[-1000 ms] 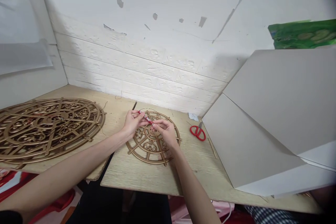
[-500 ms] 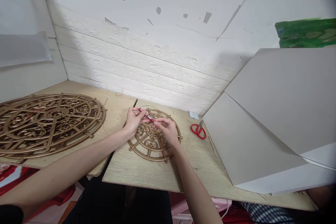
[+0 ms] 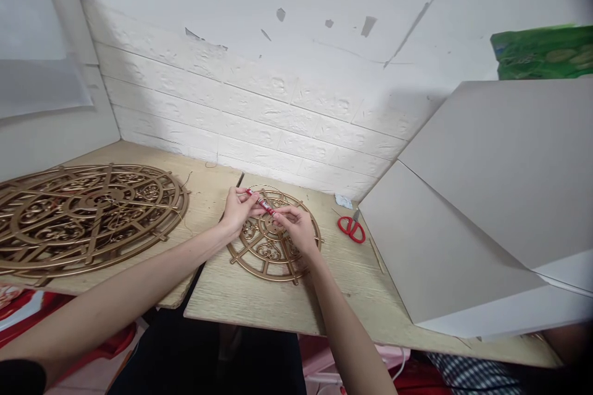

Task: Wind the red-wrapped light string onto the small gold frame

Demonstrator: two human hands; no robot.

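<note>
My left hand (image 3: pixel 238 211) pinches one end of a slim red-and-white patterned stick (image 3: pixel 263 202), whose exact kind I cannot make out. At its lower end, the fingertips of my right hand (image 3: pixel 297 228) close around it. From near the left end a thin dark wire or thread (image 3: pixel 266 186) curves off to the right. Beneath both hands, a round gold openwork panel (image 3: pixel 267 251) with scrolls and spokes lies flat on the table. Part of that panel is hidden by my hands and right forearm.
Larger gold openwork panels (image 3: pixel 88 253) lie stacked at the left, with loose thread on them. Red-handled scissors (image 3: pixel 351 229) rest right of my hands, near a crumpled pale scrap (image 3: pixel 343 200). A big white board (image 3: pixel 463 210) stands at the right; a white brick-pattern wall (image 3: pixel 278 102) rises behind.
The camera view has shifted very slightly. Both hands keep their hold on the red-and-white stick, with no other clear movement.
</note>
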